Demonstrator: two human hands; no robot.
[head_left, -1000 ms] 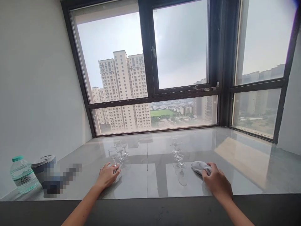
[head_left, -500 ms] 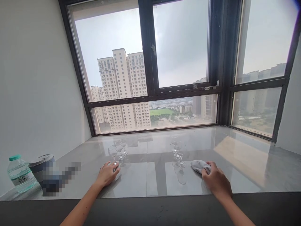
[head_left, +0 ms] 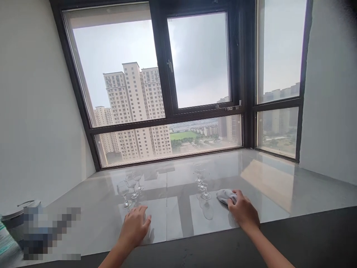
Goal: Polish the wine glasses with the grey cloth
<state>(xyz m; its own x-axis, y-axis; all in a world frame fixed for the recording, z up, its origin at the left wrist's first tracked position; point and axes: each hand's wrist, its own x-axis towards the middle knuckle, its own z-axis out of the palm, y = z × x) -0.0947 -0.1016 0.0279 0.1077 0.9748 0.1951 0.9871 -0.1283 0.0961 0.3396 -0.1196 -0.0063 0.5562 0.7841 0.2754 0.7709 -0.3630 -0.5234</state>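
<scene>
Glossy pale-grey window ledge [head_left: 95,223]: runs beneath a dark-framed window [head_left: 164,93] and carries everything here; so slick a surface could let a light foot slide at a nudge.
Left row of clear stemmed glasses [head_left: 127,204]: what looks like three, upright, close together in a slanting line; one toppled could well take its neighbour along.
Left hand [head_left: 135,225]: fingers spread and slightly curled, thumb apart, with no visible hold on anything; just beside that row's nearest foot. Whether the fingertips rest on the ledge, I cannot tell. A careless forward sweep could catch the foot.
Right row of clear stemmed glasses [head_left: 205,195]: seemingly three too, upright, the rear ones overlapping and faint against reflections; misjudged gaps could cause a chip.
Soft grey bunched cloth [head_left: 225,196]: right of that row, near its front glass but apart; dragged leftward, a loose fold could snag a stem.
Right hand [head_left: 242,210]: fingers closed on the cloth's right end, leaving the other end loose.
Dark lidded cup [head_left: 12,230]: far left, partly blurred out, well apart from the glasses.
</scene>
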